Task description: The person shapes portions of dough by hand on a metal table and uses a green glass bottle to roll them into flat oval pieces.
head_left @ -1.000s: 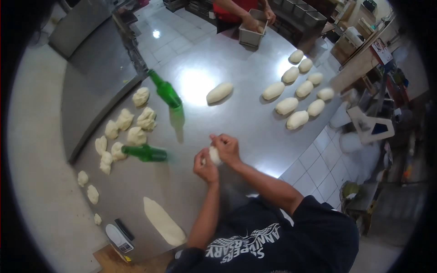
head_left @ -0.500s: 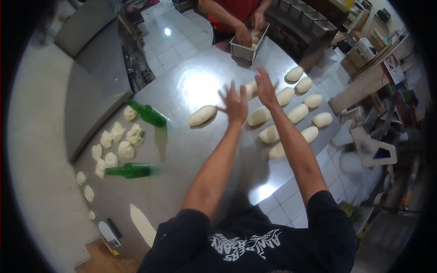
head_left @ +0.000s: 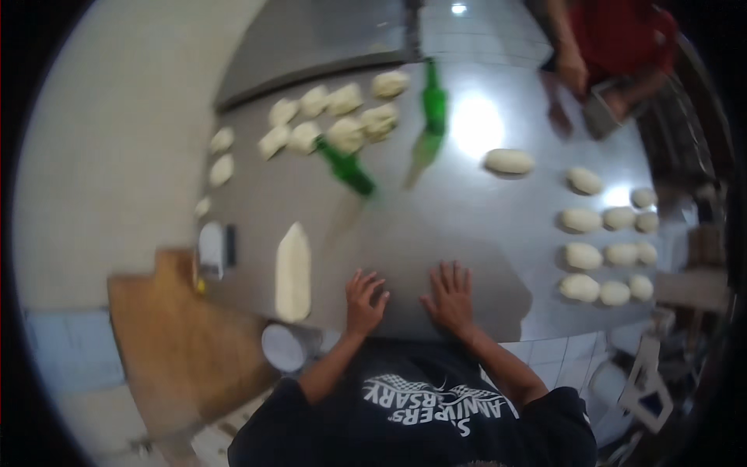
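Observation:
My left hand [head_left: 364, 302] is held at the near edge of the metal table, fingers apart and holding nothing. It is nearest to a long flat strip of dough [head_left: 293, 276] with a pointed far end, lying to its left. To the right, my right hand [head_left: 451, 299] is spread flat over the tabletop, palm down and bare. Beyond the hands are two green glass bottles: one bottle [head_left: 347, 167] lies slanted by the dough lumps, the other [head_left: 434, 101] farther back. A single dough roll [head_left: 509, 162] rests farther right.
Rough dough lumps [head_left: 345, 134] cluster at the back left. Several smooth dough rolls [head_left: 582, 255] stand in rows at the right. A scale-like device [head_left: 212, 249] sits at the left edge. A co-worker in red [head_left: 622, 39] handles a metal pan [head_left: 605, 113] at the far right.
Both hands have drawn back from the dough rolls to the table's near edge. The view has turned left, bringing the dough strip closer to centre. The roll between my hands now lies with the others.

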Tool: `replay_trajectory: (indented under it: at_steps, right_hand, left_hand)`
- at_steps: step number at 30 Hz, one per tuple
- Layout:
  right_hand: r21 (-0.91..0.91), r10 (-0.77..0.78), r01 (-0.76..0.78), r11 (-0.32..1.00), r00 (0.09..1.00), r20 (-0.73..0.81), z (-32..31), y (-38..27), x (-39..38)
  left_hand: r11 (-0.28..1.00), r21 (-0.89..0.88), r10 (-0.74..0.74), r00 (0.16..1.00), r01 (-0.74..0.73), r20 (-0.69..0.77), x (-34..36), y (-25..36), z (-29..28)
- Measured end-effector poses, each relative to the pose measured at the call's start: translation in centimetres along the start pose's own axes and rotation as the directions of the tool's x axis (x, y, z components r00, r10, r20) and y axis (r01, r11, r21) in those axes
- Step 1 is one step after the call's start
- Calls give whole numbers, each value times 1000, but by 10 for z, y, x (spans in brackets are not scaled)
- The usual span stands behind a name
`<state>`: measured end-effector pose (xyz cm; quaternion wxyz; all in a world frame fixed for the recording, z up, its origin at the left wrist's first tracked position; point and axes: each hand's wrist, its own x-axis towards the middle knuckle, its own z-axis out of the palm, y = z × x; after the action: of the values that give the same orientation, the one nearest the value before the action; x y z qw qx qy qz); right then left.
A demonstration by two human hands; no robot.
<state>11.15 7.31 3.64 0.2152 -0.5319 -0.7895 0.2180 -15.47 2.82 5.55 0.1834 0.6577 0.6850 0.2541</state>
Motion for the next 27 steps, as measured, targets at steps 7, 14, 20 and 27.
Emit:
replay_trajectory:
  at_steps: [7,14,20,27]
  right_hand:
    - [36,-416,428,903,852,317,117,-151,24]
    - [200,-498,457,867,818,288,203,-269,51]
    - [434,-356,263,862,923,147,239,-256,52]
    - [185,-149,149,971,989,-14,250,-323,19]
  left_hand:
    - [963,265,-26,998,41,-60,-79,-155,-135]
    - [928,61,345,909,-368,232,-75,-271,-202]
    - [935,-169,333,936,-312,111,-34,-306,-196]
    - [947,-164,281,960,-278,-1,-89,-292,-161]
